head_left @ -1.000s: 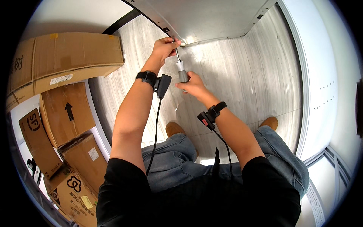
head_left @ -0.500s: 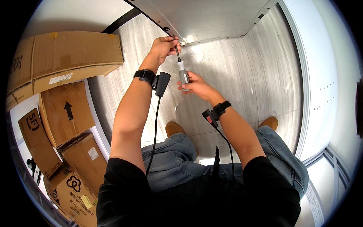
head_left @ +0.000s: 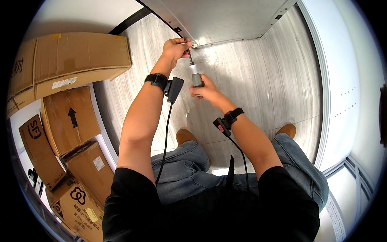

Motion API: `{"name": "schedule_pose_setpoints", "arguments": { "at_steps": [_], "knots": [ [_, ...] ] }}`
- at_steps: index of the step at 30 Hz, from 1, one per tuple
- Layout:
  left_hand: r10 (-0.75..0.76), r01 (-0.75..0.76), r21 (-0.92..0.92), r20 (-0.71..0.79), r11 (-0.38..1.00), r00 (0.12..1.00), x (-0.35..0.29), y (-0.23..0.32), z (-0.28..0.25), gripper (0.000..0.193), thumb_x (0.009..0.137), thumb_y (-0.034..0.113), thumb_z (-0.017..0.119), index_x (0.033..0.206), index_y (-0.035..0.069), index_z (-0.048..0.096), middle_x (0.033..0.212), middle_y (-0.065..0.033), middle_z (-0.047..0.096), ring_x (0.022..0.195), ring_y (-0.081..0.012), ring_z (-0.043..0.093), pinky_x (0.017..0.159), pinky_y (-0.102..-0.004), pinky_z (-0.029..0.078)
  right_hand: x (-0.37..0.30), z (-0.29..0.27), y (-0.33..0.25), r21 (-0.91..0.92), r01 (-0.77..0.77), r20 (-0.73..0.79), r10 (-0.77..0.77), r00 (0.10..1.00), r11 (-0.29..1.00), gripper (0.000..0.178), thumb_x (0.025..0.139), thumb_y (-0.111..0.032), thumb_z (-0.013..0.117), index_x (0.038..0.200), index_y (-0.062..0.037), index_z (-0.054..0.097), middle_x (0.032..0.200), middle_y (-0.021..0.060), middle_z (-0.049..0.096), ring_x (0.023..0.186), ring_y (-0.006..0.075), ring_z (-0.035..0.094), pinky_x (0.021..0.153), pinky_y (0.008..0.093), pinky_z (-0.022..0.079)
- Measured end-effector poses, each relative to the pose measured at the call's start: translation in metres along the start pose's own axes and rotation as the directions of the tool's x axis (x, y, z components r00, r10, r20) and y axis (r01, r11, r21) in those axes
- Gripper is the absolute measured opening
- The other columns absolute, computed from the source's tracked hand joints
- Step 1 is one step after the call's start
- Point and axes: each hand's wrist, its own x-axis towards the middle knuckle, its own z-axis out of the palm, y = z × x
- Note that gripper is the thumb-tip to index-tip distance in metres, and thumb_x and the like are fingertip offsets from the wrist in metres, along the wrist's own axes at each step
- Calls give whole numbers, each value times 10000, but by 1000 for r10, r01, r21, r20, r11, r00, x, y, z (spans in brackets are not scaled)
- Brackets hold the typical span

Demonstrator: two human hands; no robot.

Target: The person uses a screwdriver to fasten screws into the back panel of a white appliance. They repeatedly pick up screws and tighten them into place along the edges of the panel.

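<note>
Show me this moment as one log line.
right hand: grips screwdriver handle | left hand: at its shaft, beside metal panel | left side: cardboard boxes

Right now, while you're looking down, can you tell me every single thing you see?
Screwdriver: one, grey and white handle, metal shaft, between the hands
Metal panel: one, grey, top middle
Cardboard boxes: at least five, brown, piled at left
Dark bar: one, black, upper left
Floor: one, pale grey, middle
White panel: one, white, right side
Wrist devices: two, black, one per wrist
Cables: two, black, running from the wrist devices
Shoes: two, brown, below the hands
Jeans: one pair, blue, on the legs
Shirt: one, black, bottom
Left hand: one, bare, at the shaft
Right hand: one, bare, on the handle
</note>
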Motion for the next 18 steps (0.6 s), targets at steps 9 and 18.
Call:
{"name": "schedule_pose_setpoints", "arguments": {
  "at_steps": [9, 18],
  "knots": [
    [-13, 28, -97, 154, 995, 988, 0, 2, -8, 140, 887, 43, 577, 1016, -11, 577, 810, -87, 644, 711, -162, 651, 656, -270, 573, 8, -17, 14, 183, -9, 127, -15, 992, 983, 427, 824, -71, 609, 1229, -81, 476, 1040, 74, 591, 949, 198, 602, 782, 366, 522],
    [19, -19, 87, 5, 996, 1000, -5, 3, -1, 242, 783, 137, 740, 957, 13, 625, 819, -53, 644, 677, -119, 605, 601, -241, 535, 11, -2, 8, -270, 27, -141, -67, 988, 963, 366, 716, -173, 768, 922, -14, 510, 792, 29, 539, 699, 116, 569, 590, 298, 541]
  ]
}}
